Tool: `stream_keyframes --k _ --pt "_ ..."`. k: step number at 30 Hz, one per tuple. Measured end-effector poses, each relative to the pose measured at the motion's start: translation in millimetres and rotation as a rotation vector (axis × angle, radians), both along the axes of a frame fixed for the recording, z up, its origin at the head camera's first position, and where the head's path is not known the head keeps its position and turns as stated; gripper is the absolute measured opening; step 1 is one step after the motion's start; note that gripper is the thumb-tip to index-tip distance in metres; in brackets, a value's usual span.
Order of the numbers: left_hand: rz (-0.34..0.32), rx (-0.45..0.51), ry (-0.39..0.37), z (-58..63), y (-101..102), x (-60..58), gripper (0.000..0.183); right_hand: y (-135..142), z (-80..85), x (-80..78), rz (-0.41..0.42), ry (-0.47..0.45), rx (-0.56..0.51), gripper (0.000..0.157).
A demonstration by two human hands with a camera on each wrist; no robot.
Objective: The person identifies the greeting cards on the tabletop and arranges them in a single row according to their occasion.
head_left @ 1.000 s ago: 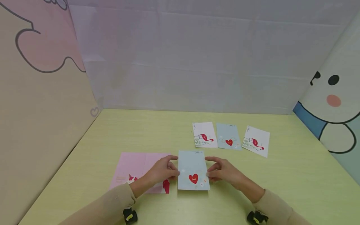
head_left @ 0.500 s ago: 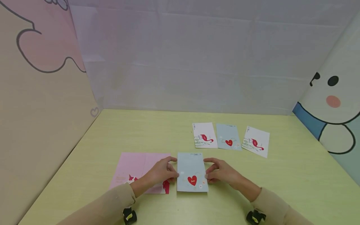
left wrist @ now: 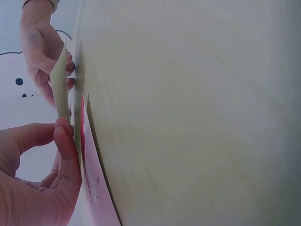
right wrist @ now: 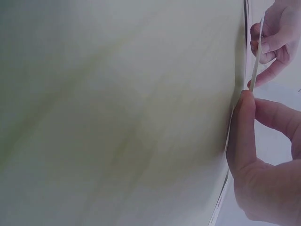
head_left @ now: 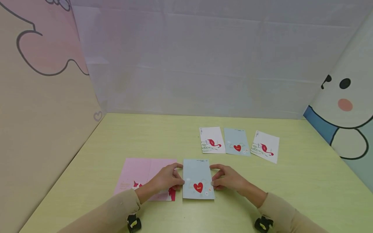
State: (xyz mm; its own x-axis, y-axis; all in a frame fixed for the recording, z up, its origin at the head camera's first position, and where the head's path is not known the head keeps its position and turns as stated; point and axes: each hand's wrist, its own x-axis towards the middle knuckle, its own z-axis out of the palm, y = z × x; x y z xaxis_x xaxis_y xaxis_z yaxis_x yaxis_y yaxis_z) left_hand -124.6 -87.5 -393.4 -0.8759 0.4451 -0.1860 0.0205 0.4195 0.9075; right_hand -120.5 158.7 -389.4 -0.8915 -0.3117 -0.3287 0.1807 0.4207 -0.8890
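Observation:
Both hands hold a pale blue card point(head_left: 198, 173) with a red heart between them, one at each long side. My left hand point(head_left: 166, 177) pinches its left edge between thumb and fingers; in the left wrist view that card point(left wrist: 59, 89) bows a little and sits just above the tabletop. The right hand point(head_left: 231, 178) pinches the opposite edge, and the right wrist view shows the card point(right wrist: 257, 68) edge-on at the fingertips. Under the left hand and wrist lies an unfolded pink card point(head_left: 137, 171) with red figures, partly covered by that hand.
Farther back on the yellow-green table point(head_left: 151, 136) lie a white flamingo card point(head_left: 211, 134), another blue heart card point(head_left: 236, 137) and a second flamingo card point(head_left: 266, 142). Printed partitions stand at the left, back and right. A dark device point(head_left: 134, 223) is worn at the left wrist.
Both hands have shifted the blue heart card slightly left and toward the person. The pink card and the three cards at the back stay where they were.

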Motion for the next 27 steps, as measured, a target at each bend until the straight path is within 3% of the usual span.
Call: stream_keyframes --k 27 --pt "-0.043 -0.073 0.049 -1.6 -3.1 -1.3 0.059 -1.6 -0.5 -2.8 0.030 0.009 0.017 0.051"
